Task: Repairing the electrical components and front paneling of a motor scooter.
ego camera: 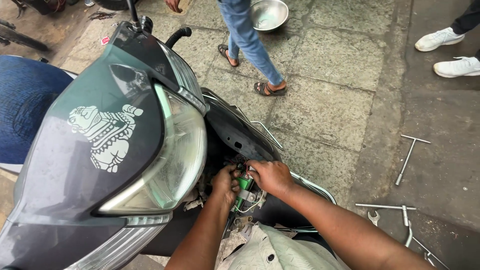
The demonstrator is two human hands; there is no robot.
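A dark grey scooter front (115, 145) with a large headlight (177, 160) and a white figure sticker fills the left. Below the headlight, the inner body is exposed with wires and a small green part (243, 184). My left hand (226, 184) is curled around something beside that green part; what it grips is hidden. My right hand (270, 176) reaches in from the right, fingers bent onto the green part and the wiring. Both hands nearly touch each other.
T-handle wrenches (410, 157) and a spanner (373, 217) lie on the stone pavement at right. A person in jeans and sandals (250, 45) stands ahead near a steel bowl (269, 15). White shoes (450, 50) at top right. A blue seat (25, 105) at left.
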